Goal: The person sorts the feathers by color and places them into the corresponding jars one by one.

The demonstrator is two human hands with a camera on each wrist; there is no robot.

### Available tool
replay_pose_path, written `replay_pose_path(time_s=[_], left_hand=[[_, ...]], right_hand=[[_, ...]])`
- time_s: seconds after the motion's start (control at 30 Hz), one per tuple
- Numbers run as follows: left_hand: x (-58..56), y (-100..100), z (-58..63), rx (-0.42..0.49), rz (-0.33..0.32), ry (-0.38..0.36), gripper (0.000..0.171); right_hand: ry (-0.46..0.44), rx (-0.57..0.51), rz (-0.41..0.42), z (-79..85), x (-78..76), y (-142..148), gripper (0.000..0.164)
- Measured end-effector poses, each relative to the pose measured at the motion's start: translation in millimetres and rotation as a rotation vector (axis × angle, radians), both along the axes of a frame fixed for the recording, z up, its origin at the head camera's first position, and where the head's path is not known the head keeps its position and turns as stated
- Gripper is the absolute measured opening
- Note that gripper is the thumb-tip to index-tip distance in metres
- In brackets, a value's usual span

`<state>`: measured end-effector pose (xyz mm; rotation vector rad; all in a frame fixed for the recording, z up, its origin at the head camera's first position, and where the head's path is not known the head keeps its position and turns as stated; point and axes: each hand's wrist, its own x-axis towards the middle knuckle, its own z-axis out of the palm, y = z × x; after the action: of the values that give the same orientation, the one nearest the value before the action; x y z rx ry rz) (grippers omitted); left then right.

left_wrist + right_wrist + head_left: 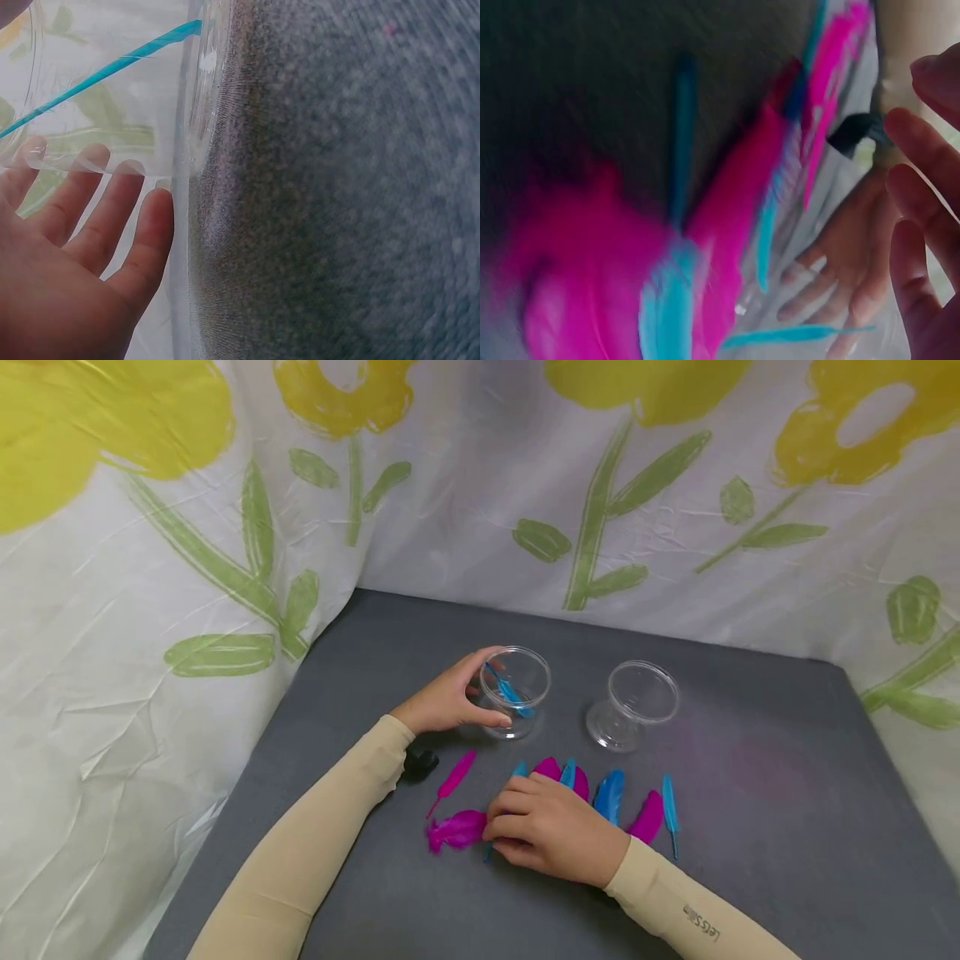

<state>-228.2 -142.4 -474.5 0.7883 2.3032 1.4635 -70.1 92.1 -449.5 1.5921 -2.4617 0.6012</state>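
My left hand (453,697) holds a clear plastic cup (517,728), thumb on the near side and fingers round the far side. A blue feather (512,693) leans inside it; the left wrist view shows this blue feather (112,67) through the clear wall. Low over a row of feathers is my right hand (555,827), covering part of them. Its fingers (922,187) look loosely bent and hold nothing in the right wrist view. By its fingertips lies a magenta feather (461,829). Another magenta feather (455,777) rests farther left, below the cup.
A second clear cup (643,720) stands to the right of the held one. Right of my right hand lie a broad blue feather (610,795), a magenta feather (647,817) and a thin blue feather (670,806). Flowered curtain (465,527) borders the grey table (787,827).
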Motion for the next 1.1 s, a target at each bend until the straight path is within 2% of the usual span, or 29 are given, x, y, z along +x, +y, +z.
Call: replay_pose_path(time_s=[0.23,0.43,0.77,1.1], left_hand=[[0.1,-6.6,-4.7,-0.005,0.012,-0.006,0.102],[3.7,-6.9,-6.0,-0.005,0.026,-0.019,0.1],[5.4,-6.1,-7.4,-0.004,0.021,-0.023,0.099],[5.3,-5.8,-7.0,-0.01,0.028,-0.022,0.101]], right_hand=[[0.099,0.068,0.023,-14.7,8.4,-9.9,0.015],[0.165,0.119,0.058,-18.9,15.7,-15.3,0.011],[0.148,0.21,0.023,-22.7,17.7,-18.1,0.006],[0.216,0.31,0.023,-18.0,16.5,-24.0,0.004]])
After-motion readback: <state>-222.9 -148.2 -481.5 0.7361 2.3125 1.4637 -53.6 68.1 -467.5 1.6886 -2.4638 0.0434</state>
